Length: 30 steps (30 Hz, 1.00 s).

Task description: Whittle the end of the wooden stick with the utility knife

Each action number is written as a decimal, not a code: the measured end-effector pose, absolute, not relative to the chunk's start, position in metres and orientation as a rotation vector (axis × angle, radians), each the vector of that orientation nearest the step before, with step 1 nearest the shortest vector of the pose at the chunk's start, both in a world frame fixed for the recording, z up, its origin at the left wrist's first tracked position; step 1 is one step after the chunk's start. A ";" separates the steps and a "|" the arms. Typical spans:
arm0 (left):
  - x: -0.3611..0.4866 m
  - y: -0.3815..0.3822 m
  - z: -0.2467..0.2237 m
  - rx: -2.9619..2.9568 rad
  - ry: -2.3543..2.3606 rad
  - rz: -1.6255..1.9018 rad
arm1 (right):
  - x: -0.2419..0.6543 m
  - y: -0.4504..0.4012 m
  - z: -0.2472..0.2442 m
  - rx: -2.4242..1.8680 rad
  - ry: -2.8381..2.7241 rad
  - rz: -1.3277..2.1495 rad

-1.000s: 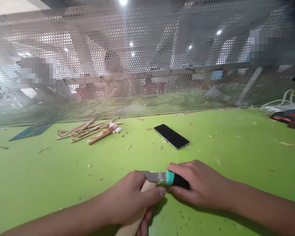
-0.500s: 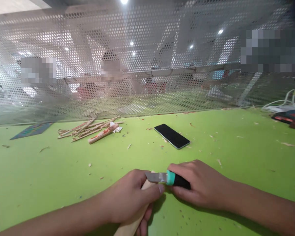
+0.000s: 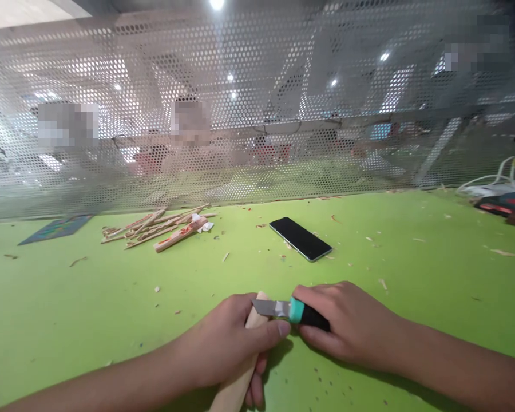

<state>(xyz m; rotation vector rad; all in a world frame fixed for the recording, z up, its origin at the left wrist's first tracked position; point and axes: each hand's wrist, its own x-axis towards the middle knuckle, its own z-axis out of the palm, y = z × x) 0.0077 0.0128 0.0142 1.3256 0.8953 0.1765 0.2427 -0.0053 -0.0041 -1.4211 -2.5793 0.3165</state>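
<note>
Wooden strip (image 3: pixel 235 383) is down at the bottom middle of the view, pale and bare, slanting up and a bit right, with its near end cut off by the frame edge. The left hand (image 3: pixel 227 343) is clamped around it, thumb laid across the top and fingertips curling out from underneath. The right hand (image 3: pixel 347 320) is wrapped around the handle of a knife (image 3: pixel 297 310) – black grip, teal collar, short flat metal blade. That blade lies across the strip close to its far end, pointing left, tip right next to the left hand's index finger. Can't really tell if the edge is biting into the wood or just resting on it. The two hands aren't touching, but they're pretty close, with the left thumb just under the collar.

All of this is over a bright green table (image 3: pixel 90 309) dotted with little wood shavings (image 3: pixel 383 284). A dark-screened phone (image 3: pixel 300 238) lies flat beyond the hands. Farther back on the left there's a messy pile of thin sticks (image 3: pixel 148 229), a red-stained wood piece (image 3: pixel 178 236) with a white scrap (image 3: pixel 205 224) at its far end, and a patterned sheet (image 3: pixel 55 230). Behind everything – a perforated screen (image 3: pixel 257 63) running right across.
</note>
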 end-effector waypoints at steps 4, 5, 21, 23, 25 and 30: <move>0.008 0.012 0.015 1.366 0.900 0.179 | 0.244 -0.004 -0.002 -1.367 -2.623 0.319; 0.008 0.012 0.016 1.367 0.901 0.176 | 0.244 -0.003 -0.001 -1.366 -2.626 0.318; 0.009 0.012 0.016 1.360 0.900 0.157 | 0.242 -0.003 -0.003 -1.460 -2.547 0.326; 0.009 0.012 0.016 1.371 0.891 0.150 | 0.242 -0.003 -0.003 -1.463 -2.538 0.328; 0.009 0.011 0.017 1.392 0.890 0.145 | 0.242 -0.003 -0.003 -1.471 -2.532 0.321; 0.009 0.011 0.015 1.351 0.931 0.172 | 0.242 -0.004 -0.003 -1.449 -2.570 0.298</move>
